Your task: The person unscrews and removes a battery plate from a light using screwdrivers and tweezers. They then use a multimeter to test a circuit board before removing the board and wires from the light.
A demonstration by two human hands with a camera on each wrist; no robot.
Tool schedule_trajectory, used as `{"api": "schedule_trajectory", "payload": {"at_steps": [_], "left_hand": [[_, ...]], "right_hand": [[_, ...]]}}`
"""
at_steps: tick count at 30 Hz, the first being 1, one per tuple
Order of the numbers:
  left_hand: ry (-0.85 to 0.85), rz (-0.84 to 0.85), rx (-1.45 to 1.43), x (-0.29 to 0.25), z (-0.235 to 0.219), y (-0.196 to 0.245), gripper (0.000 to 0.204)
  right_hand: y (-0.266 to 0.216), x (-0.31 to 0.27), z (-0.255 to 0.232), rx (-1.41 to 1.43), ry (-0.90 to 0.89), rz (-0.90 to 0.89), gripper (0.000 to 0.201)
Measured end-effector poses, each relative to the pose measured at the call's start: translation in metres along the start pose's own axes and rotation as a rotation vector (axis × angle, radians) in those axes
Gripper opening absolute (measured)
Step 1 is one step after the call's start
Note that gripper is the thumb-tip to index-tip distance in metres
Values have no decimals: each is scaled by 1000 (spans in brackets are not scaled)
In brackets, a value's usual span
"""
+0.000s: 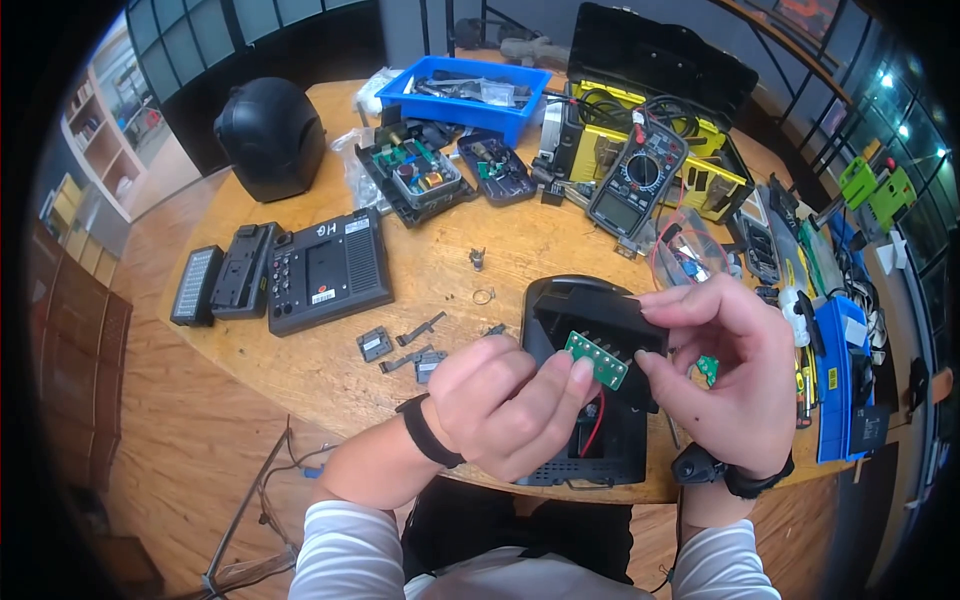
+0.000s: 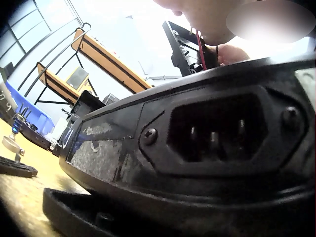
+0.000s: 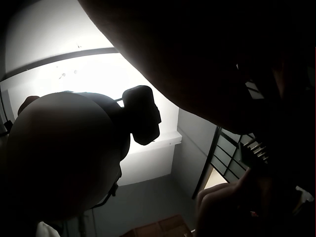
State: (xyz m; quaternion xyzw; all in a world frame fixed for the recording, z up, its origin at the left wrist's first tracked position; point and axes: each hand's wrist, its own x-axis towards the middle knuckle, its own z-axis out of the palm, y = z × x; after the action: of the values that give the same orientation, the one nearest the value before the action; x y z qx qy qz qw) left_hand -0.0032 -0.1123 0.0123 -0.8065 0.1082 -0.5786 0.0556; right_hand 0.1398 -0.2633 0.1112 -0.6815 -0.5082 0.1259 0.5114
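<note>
In the head view, the left hand [image 1: 510,405] pinches a small green circuit board [image 1: 598,361] with a row of solder points. Thumb and fingers of the right hand [image 1: 735,360] grip a black plastic part [image 1: 600,316] just behind the board. Below both hands lies a black housing [image 1: 625,440] with a red wire [image 1: 594,425] by its opening. The left wrist view shows a black casing [image 2: 108,158] with a three-pin power socket [image 2: 215,133] close up. The right wrist view is dark; fingers [image 3: 217,197] show beside metal pins.
Small black parts [image 1: 375,344] and a ring [image 1: 483,296] lie left of the hands. Black devices [image 1: 330,270] sit further left. Behind stand an opened circuit housing [image 1: 415,180], a blue bin [image 1: 465,100], a multimeter [image 1: 637,180] and a yellow-black toolbox [image 1: 715,190].
</note>
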Motion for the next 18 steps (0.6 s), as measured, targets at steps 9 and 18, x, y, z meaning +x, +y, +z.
{"api": "schedule_trajectory", "payload": {"at_steps": [9, 18], "left_hand": [[-10, -92, 65, 3, 3, 1, 39], [40, -163, 95, 5, 21, -5, 27]], "right_hand": [[1, 0, 8, 9, 28, -24, 24], [11, 8, 13, 57, 19, 61, 27]]}}
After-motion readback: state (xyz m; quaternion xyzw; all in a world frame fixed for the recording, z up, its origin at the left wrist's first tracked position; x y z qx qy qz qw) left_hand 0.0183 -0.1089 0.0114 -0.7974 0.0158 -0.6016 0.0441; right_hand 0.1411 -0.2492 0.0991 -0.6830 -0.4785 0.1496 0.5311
